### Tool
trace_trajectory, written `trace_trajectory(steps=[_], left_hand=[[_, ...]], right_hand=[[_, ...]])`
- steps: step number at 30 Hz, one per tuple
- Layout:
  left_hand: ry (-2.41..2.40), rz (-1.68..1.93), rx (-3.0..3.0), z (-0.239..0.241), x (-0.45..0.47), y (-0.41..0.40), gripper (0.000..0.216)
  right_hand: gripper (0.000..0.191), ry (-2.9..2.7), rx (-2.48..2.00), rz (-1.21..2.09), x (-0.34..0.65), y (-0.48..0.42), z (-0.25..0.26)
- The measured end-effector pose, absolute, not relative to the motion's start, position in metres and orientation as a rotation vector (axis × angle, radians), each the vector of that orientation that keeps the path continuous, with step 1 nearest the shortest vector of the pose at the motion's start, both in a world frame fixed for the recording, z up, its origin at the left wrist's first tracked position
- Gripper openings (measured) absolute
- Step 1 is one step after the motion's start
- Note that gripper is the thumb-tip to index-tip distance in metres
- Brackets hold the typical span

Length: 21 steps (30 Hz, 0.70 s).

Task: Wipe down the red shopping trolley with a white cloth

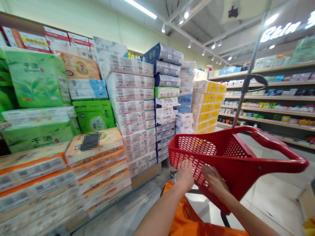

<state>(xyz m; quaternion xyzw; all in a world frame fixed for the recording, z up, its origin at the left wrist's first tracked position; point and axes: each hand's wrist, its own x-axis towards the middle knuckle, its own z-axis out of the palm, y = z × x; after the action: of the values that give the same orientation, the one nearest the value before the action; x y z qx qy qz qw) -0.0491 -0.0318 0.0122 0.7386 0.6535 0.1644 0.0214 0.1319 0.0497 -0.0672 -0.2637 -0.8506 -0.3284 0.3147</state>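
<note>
A red plastic shopping cart (pixel 231 170) with mesh sides and a looped handle stands at my right, directly in front of my body. My left hand (pixel 185 173) lies against its mesh side near the front corner, fingers stretched out over the holes. Farther back along that same side is my right hand (pixel 214 179), slightly blurred, its fingers extended flat near the mesh. Neither hand has anything visible in it. The cart's inside shows only in part past its rim.
Tall stacks of white tissue packs (pixel 135 108) and yellow-white packs (pixel 209 105) line the left aisle. Nearer stand green packs (pixel 36 78) and orange packs (pixel 103 164), with a dark pixelated patch on top. A metal pole (pixel 242 95) rises behind the cart; stocked shelves (pixel 275 98) lie beyond.
</note>
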Motion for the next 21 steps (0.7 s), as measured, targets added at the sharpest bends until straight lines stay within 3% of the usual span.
trace_trajectory(steps=[3,9,15,21], left_hand=[[2.004,0.466,2.337,0.014,-0.040,-0.030,0.053],[2.003,0.419,2.379,0.011,-0.016,-0.022,0.051],[1.899,0.451,2.478,0.003,0.002,-0.016,0.052],[1.879,0.512,2.513,0.007,0.023,-0.012,0.051]], right_hand=[[0.039,-2.271,-0.656,-0.817,0.149,0.038,-0.078],[0.041,-2.164,-0.962,-0.836,0.164,0.036,-0.021],[0.032,-2.225,-0.840,-0.925,0.175,0.025,-0.053],[0.036,-2.100,-1.034,-0.930,0.208,0.029,-0.029]])
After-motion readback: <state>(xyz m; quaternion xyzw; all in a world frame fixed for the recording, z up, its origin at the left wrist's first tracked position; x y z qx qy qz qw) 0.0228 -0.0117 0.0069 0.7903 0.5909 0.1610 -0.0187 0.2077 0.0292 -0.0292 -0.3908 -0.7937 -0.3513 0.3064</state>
